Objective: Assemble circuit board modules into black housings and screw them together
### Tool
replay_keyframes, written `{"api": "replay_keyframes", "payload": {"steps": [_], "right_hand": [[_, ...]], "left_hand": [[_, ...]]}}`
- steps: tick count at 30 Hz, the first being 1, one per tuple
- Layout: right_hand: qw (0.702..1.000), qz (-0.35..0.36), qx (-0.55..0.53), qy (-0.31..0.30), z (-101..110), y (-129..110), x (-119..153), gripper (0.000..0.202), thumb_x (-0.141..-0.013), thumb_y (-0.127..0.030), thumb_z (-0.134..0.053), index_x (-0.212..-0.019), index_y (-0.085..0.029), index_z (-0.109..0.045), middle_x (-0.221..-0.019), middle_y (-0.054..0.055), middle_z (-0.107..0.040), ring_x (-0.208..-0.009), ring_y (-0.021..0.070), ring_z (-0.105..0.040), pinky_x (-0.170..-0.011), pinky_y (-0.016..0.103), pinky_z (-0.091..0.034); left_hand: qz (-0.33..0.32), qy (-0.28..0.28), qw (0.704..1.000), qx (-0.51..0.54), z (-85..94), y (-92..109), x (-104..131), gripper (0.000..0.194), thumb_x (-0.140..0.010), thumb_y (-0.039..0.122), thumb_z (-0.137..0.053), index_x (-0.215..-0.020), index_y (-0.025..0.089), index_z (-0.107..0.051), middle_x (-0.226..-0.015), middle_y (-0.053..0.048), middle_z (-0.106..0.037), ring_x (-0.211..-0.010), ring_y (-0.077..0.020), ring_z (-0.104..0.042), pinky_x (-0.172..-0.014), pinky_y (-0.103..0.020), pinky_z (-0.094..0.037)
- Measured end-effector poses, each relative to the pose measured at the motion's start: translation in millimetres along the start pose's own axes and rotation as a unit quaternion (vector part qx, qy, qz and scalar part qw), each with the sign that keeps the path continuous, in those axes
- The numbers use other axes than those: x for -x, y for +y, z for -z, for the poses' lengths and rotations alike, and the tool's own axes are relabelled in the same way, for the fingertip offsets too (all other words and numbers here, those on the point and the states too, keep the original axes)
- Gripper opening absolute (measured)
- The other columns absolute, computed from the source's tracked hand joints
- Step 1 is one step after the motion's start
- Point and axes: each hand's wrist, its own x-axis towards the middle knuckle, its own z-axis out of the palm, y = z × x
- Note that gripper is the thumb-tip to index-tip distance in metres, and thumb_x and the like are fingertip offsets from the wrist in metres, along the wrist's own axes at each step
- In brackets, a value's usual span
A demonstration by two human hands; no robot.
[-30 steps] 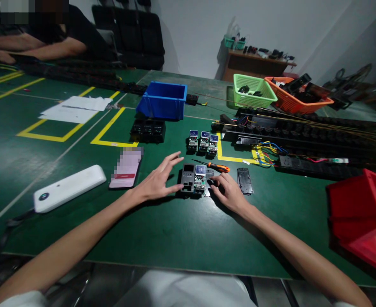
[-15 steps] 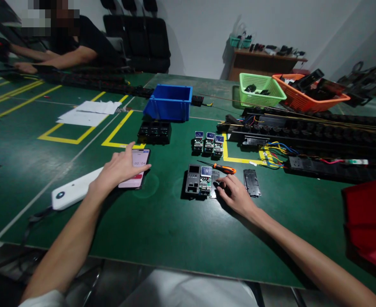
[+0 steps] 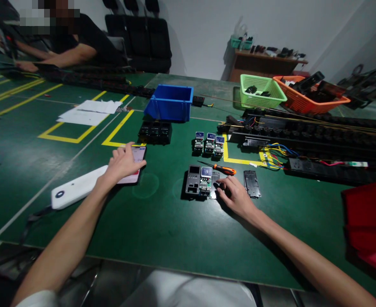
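My left hand [image 3: 121, 164] lies over a smartphone [image 3: 140, 155], its thumb at the right edge and its fingers across the far left part, gripping it. The phone shows a timer, partly covered. My right hand [image 3: 234, 192] rests on the table with curled fingers apart, nothing visible between them. Its fingertips are beside a grey plate [image 3: 215, 175]; contact is unclear. Left of that plate are a green circuit board with a small screen [image 3: 206, 172] and a black housing front [image 3: 193, 175]. An orange-handled screwdriver [image 3: 224, 169] lies just beyond, and a black cover [image 3: 252, 184] to the right.
Three small boards [image 3: 209, 144] stand farther back, near black modules [image 3: 155, 132] and a blue bin [image 3: 169, 103]. A white device [image 3: 79, 187] lies left. Wired black rails [image 3: 303, 128], two baskets [image 3: 263, 91] and a red object [image 3: 370, 221] occupy the right. Another person [image 3: 79, 47] sits far left.
My left hand and the phone have shifted slightly to the left, and the hand covers more of the screen. My right hand stays in place. The other person's far hand has moved.
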Motion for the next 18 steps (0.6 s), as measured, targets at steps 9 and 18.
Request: {"api": "replay_keyframes", "payload": {"steps": [9,18], "right_hand": [[1.0,-0.002,0.002,-0.004,2.1,-3.2,-0.5,0.018,-0.09,-0.02,-0.05,-0.107,-0.018,-0.056,-0.086,0.006,-0.054,-0.084,0.0224,-0.053,-0.075,0.035,-0.046],[1.0,-0.002,-0.004,0.003,2.7,-3.3,-0.4,0.018,-0.09,-0.02,-0.051,-0.107,-0.02,-0.057,-0.086,0.007,-0.055,-0.084,0.023,-0.054,-0.075,0.037,-0.047]], "left_hand": [[0.016,-0.016,0.999,0.027,-1.0,-1.8,-4.4,0.089,-0.073,0.058,-0.055,-0.142,0.013,-0.021,-0.134,-0.026,-0.038,-0.119,-0.0477,-0.041,-0.09,-0.056,-0.04],[0.008,-0.005,0.999,0.044,-0.7,-2.5,-3.0,0.088,-0.072,0.059,-0.054,-0.141,0.014,-0.023,-0.133,-0.025,-0.039,-0.119,-0.0465,-0.042,-0.089,-0.054,-0.041]]}}
